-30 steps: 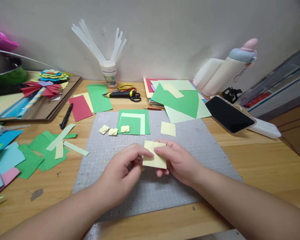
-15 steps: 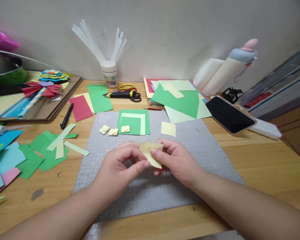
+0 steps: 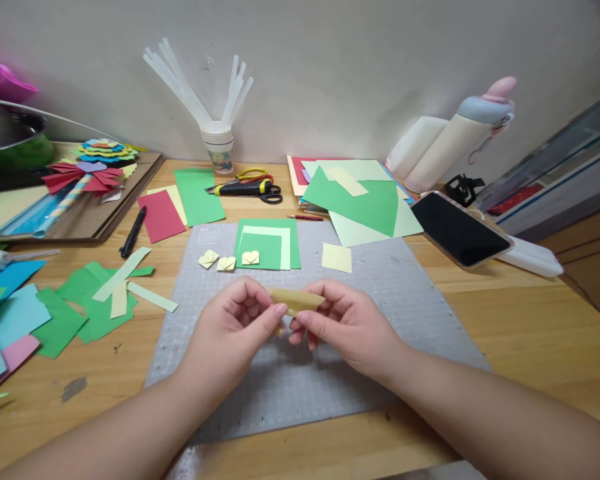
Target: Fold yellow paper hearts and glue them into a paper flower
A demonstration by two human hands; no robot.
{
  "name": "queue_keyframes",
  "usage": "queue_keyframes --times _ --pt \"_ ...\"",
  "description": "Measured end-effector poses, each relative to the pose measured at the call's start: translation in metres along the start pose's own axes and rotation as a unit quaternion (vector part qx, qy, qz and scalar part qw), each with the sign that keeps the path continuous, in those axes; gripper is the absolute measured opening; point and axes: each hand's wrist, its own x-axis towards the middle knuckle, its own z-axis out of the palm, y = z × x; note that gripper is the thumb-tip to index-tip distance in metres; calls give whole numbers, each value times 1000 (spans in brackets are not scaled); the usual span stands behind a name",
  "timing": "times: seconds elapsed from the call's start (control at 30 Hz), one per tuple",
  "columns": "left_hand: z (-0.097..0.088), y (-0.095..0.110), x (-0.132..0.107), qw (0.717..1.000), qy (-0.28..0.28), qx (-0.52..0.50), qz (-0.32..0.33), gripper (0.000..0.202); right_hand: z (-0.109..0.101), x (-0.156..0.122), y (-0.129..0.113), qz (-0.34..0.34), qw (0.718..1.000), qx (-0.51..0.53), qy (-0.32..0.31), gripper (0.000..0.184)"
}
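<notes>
A small piece of pale yellow paper (image 3: 297,301), bent over on itself, is held above the grey cutting mat (image 3: 340,387). My left hand (image 3: 240,320) pinches its left end between thumb and fingers. At the other end, my right hand (image 3: 343,323) grips it with the thumb at the near edge. The fingers hide part of its underside. Beyond my hands lie folded yellow paper hearts (image 3: 226,264), one of them on stacked green and white paper sheets (image 3: 266,251). A flat yellow paper square (image 3: 337,257) rests to their right on the mat.
Green paper scraps (image 3: 100,300) and a black pen (image 3: 133,232) lie left. At the back are a paper cup (image 3: 218,150) with white sticks, a cutter (image 3: 243,189) and scissors (image 3: 271,195). A phone (image 3: 460,227), a bottle (image 3: 447,147) and piled coloured paper (image 3: 360,200) occupy the right.
The yellow paper stood more open half a second ago and is now bent into a narrow band. My left hand has turned and shifted slightly; the right thumb has moved a little lower.
</notes>
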Motion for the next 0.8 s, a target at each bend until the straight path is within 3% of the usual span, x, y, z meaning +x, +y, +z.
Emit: queue_keyframes --times 0.23,0.5,0.6,0.7,0.8 --pt "2 0 1 999 16 -15 -27 22 0 2 4 14 1000 19 -5 24" --pt "2 -2 1 996 -8 -72 -48 25 -4 3 5 53 998 36 -22 24" --pt "3 -5 3 990 -41 -118 -59 33 -4 4 5 44 997 50 -30 26" --pt "2 -6 4 985 -108 -99 -87 22 -3 4 5 51 997 55 -31 31" --pt "1 -5 4 985 -137 -73 -80 18 -3 2 3 70 997 30 -33 34"
